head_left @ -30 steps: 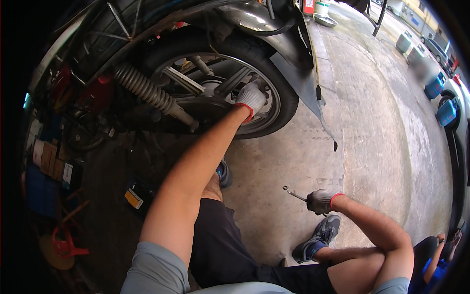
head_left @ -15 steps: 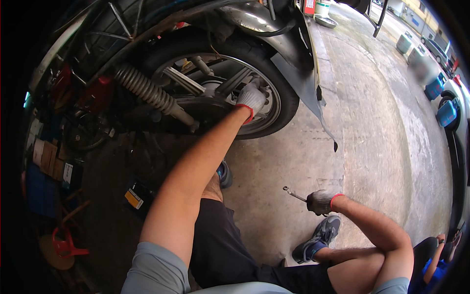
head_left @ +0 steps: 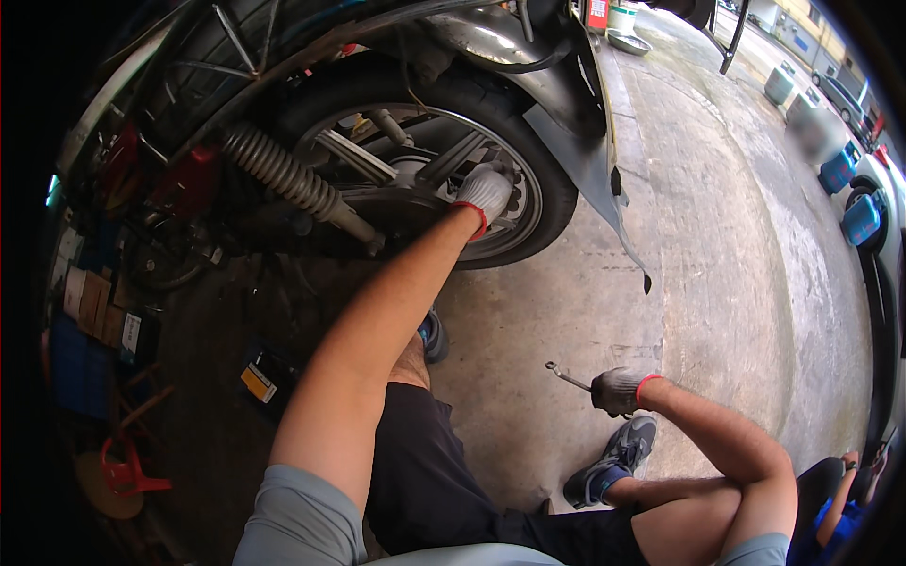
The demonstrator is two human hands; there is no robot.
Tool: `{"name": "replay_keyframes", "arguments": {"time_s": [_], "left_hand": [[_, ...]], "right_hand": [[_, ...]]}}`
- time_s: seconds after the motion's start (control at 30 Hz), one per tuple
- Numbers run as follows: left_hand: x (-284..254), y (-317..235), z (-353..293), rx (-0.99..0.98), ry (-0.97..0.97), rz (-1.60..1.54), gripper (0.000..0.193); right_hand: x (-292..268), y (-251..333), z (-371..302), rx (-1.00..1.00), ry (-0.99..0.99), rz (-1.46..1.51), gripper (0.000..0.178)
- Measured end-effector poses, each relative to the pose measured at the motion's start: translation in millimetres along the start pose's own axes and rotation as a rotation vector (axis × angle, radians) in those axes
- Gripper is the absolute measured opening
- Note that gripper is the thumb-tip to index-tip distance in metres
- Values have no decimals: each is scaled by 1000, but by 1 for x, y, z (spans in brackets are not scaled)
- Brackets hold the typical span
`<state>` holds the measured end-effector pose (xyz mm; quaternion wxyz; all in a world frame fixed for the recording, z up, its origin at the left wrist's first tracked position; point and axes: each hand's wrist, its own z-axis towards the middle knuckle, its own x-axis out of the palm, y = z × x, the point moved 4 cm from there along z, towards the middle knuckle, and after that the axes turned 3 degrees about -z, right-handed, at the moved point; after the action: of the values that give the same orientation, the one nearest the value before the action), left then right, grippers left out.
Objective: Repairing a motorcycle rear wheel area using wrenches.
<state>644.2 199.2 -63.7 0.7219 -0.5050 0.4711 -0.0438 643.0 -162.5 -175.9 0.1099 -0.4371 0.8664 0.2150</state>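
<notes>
My left hand (head_left: 488, 189), in a whitish knit glove with a red cuff, reaches in at the motorcycle's rear wheel (head_left: 557, 209). Its fingers curl in between the spokes, near the inner side of the rim, and the back of the hand hides whatever they hold. Lower right, over the concrete, my right hand (head_left: 618, 391) wears a matching glove, soiled dark at the fingers. It is closed round a metal wrench (head_left: 569, 378) whose ring end points up and left, away from the wheel.
A coil shock absorber (head_left: 288, 179) slants down left of the wheel. The bent metal mudguard flap (head_left: 590, 170) hangs at its right. A dark case with a yellow label (head_left: 258, 382) and a red plastic stool (head_left: 127, 469) stand left. Another person (head_left: 835, 509) sits at the lower right edge.
My left hand has turned slightly at the wheel, and its fingers show less than before. The right hand and its wrench have stayed almost still.
</notes>
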Motion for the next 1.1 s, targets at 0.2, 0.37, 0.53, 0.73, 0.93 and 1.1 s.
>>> {"name": "replay_keyframes", "arguments": {"time_s": [0.2, 0.37, 0.53, 0.73, 0.93, 1.1], "left_hand": [[10, 8, 0, -113, 11, -509, 30], [5, 6, 12, -45, -49, -177, 27], [8, 0, 0, -38, -34, -515, 27], [10, 9, 2, -64, 47, -598, 26], [18, 11, 9, 133, -41, -707, 28], [15, 13, 11, 87, -92, -380, 20]], "right_hand": [[4, -3, 3, 2, 6, 17, 27], [8, -7, 9, -7, -27, 16, 26], [6, -5, 7, -25, -5, -10, 26], [3, -3, 5, -17, -7, 6, 25], [4, -4, 8, -40, -14, -29, 26], [3, -4, 7, -19, -5, -20, 27]]}}
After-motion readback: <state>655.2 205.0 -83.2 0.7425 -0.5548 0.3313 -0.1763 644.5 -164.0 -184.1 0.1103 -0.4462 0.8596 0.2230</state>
